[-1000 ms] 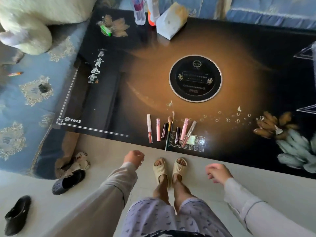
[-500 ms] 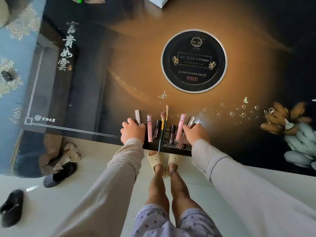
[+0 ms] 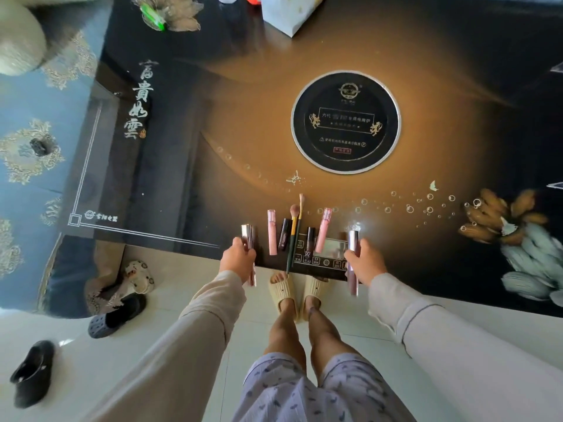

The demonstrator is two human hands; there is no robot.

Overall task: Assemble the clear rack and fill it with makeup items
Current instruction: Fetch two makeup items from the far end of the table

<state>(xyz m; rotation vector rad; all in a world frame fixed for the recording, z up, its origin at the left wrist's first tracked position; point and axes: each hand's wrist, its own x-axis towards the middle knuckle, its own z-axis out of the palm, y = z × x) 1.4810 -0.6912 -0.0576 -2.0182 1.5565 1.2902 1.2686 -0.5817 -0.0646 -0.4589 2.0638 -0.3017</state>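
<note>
My left hand (image 3: 238,259) grips a lip gloss tube with a silver cap (image 3: 247,236), lifted at the table's front edge. My right hand (image 3: 363,263) grips a second silver-capped gloss tube (image 3: 353,245), its dark end hanging below the edge. Between the hands, several makeup items lie in a row on the black table (image 3: 213,166): a pink tube (image 3: 271,236), a dark tube (image 3: 284,234), two brushes (image 3: 295,229), a small dark tube (image 3: 310,239) and a pink gloss (image 3: 323,229). No clear rack is in view.
A round black hotplate (image 3: 345,121) is set in the table's middle. A white packet (image 3: 289,13) and bottles stand at the far edge. A blue patterned sofa (image 3: 33,147) is on the left. Dark shoes (image 3: 117,315) lie on the white floor.
Both hands reached from near my legs to the row's ends, each took hold of an outer gloss tube and lifted it off the table. The camera has tilted back a little.
</note>
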